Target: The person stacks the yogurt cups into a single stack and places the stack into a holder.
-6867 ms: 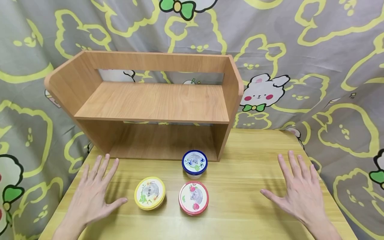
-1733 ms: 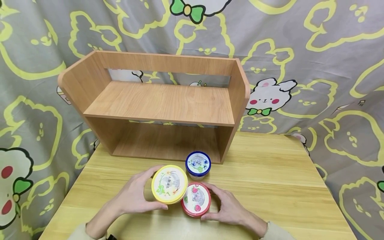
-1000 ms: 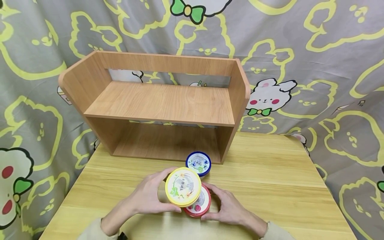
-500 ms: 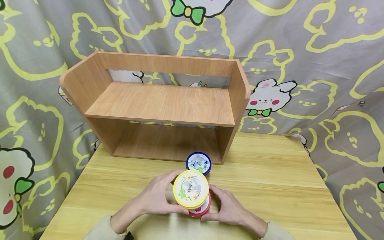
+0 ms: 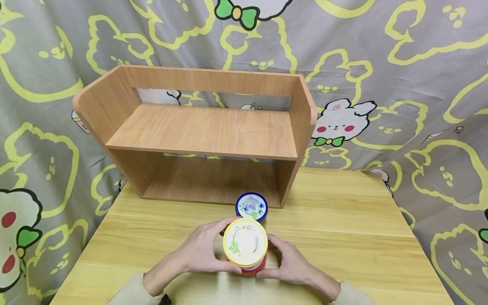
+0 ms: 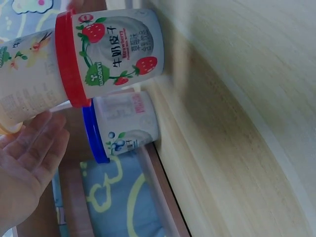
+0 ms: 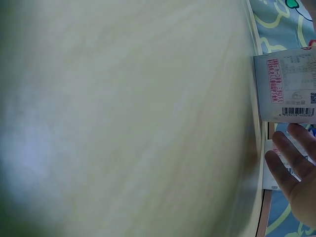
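My left hand point(image 5: 202, 249) grips a yellow-lidded paper tub point(image 5: 245, 242), thumb at the near side and fingers at the far side. That tub sits on the lid of a red-lidded tub point(image 6: 123, 52), printed with strawberries and standing on the table. The left wrist view shows its base against the red lid. My right hand point(image 5: 292, 262) holds the red-lidded tub from the right between thumb and fingers. From above, the upper tub hides most of the lower one. Just behind stands a blue-lidded tub point(image 5: 251, 204) with a blueberry print, also on the table.
A two-tier wooden shelf point(image 5: 202, 129) stands at the back left of the wooden table point(image 5: 350, 237), close behind the blue-lidded tub. A patterned grey curtain point(image 5: 415, 80) hangs behind and beside the table.
My left hand has carried the yellow-lidded tub rightward from beside the red-lidded tub to the top of it. My right hand has stayed at the red-lidded tub over the last moments.
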A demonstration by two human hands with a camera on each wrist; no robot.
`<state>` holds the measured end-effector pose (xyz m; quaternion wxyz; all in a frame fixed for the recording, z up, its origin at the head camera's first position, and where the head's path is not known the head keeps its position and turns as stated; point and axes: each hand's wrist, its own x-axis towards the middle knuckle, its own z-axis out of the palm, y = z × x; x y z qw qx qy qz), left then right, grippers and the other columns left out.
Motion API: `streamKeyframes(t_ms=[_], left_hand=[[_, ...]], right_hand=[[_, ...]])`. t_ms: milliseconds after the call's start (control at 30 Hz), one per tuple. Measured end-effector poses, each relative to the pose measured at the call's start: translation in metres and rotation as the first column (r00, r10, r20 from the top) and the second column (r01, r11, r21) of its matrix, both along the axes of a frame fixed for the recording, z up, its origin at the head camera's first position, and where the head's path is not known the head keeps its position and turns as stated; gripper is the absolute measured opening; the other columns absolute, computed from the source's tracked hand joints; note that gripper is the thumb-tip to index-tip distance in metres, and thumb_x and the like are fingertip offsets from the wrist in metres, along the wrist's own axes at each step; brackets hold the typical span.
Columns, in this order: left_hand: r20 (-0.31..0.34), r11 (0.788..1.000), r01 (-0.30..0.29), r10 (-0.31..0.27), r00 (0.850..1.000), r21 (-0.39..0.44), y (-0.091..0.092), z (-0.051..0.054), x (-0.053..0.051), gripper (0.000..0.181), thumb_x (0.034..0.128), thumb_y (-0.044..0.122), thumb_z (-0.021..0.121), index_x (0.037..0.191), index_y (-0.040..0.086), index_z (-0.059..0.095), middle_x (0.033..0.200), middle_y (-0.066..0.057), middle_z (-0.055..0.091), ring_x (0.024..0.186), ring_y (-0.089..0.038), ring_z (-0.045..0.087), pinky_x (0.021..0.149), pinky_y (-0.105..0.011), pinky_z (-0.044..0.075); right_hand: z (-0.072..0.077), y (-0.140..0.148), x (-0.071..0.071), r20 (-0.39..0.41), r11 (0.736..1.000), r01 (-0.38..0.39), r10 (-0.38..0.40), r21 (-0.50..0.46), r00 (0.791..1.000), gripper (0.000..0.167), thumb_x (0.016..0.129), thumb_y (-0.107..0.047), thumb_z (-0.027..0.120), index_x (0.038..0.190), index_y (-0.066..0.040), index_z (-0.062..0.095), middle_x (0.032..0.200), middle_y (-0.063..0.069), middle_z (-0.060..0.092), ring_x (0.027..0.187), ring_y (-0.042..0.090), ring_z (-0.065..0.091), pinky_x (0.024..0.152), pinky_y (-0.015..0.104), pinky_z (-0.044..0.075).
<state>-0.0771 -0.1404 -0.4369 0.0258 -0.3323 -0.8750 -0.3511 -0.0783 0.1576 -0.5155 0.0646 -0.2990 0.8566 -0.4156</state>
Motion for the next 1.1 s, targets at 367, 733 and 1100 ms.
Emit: streamKeyframes(t_ms=[367, 733, 1100], left_hand=[[-0.024, 1.000, 0.017, -0.017, 1.000, -0.025, 0.002, 0.001, -0.002, 0.105, 0.0704, 0.070, 0.088, 0.155, 0.026, 0.045, 0.146, 0.009, 0.065, 0.106, -0.003, 0.067, 0.085, -0.024, 0.059], [0.044, 0.994, 0.077, -0.081, 0.996, 0.072, -0.011, -0.005, -0.008, 0.096, 0.0860, 0.063, 0.079, 0.161, 0.018, 0.040, 0.149, -0.001, 0.063, 0.120, -0.014, 0.066, 0.094, -0.035, 0.061], [-0.019, 0.965, 0.085, -0.082, 0.996, 0.250, -0.035, -0.026, -0.041, 0.068, 0.0943, 0.027, 0.067, 0.156, 0.010, 0.045, 0.135, -0.015, 0.069, 0.118, -0.028, 0.068, 0.091, -0.038, 0.063]], right_hand=[[0.000, 0.001, -0.001, -0.018, 1.000, -0.002, 0.001, -0.011, 1.000, 0.091, 0.076, -0.054, 0.092, 0.153, -0.029, 0.050, 0.148, -0.006, 0.066, 0.136, 0.017, 0.064, 0.115, 0.037, 0.053], [0.000, 0.001, -0.001, -0.015, 1.000, 0.002, -0.002, -0.002, 1.000, 0.091, 0.076, -0.054, 0.092, 0.153, -0.029, 0.051, 0.147, -0.006, 0.067, 0.133, 0.017, 0.065, 0.113, 0.038, 0.055], [0.000, 0.001, -0.001, 0.003, 1.000, 0.004, -0.004, -0.005, 1.000, 0.091, 0.076, -0.056, 0.091, 0.153, -0.028, 0.051, 0.147, -0.006, 0.066, 0.134, 0.016, 0.065, 0.114, 0.037, 0.054]])
